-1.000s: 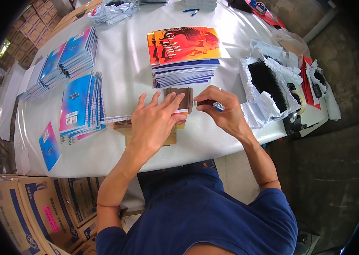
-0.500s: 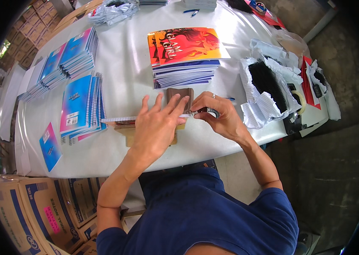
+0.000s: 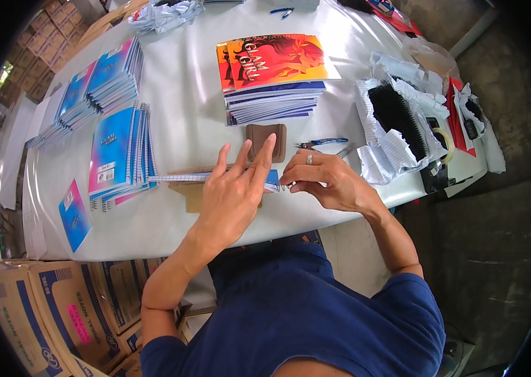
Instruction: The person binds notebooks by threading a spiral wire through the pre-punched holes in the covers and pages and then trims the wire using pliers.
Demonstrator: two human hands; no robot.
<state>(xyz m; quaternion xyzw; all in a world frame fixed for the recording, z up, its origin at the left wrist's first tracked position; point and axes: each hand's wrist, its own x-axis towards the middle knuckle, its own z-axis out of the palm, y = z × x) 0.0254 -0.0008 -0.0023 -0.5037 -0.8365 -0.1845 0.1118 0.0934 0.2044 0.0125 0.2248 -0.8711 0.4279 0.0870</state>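
My left hand (image 3: pixel 231 188) lies with fingers spread over a spiral notebook (image 3: pixel 180 178), whose page edges and a bit of blue cover show on either side of it. At the notebook's right end, my right hand (image 3: pixel 331 179) pinches the end of a thin wire coil (image 3: pixel 284 186) between thumb and fingertips. Beyond the left fingertips sits a brown block (image 3: pixel 280 149), partly covered by them. Blue-handled pliers (image 3: pixel 323 142) rest on the table just past my right hand. Tan card (image 3: pixel 193 198) shows under the notebook.
Stacked notebooks with orange-red covers (image 3: pixel 278 63) stand ahead. Blue-pink spiral notebooks (image 3: pixel 111 147) are piled at left, beside one loose blue-pink cover (image 3: pixel 75 217). At right, black coils (image 3: pixel 397 122) lie in crumpled paper, near a tape roll (image 3: pixel 446 147). Cardboard boxes (image 3: pixel 67 308) fill the lower left.
My right hand has shifted slightly down and right, and the dark looped piece seen in it no longer shows. The pliers are now uncovered. My left hand stays on the notebook.
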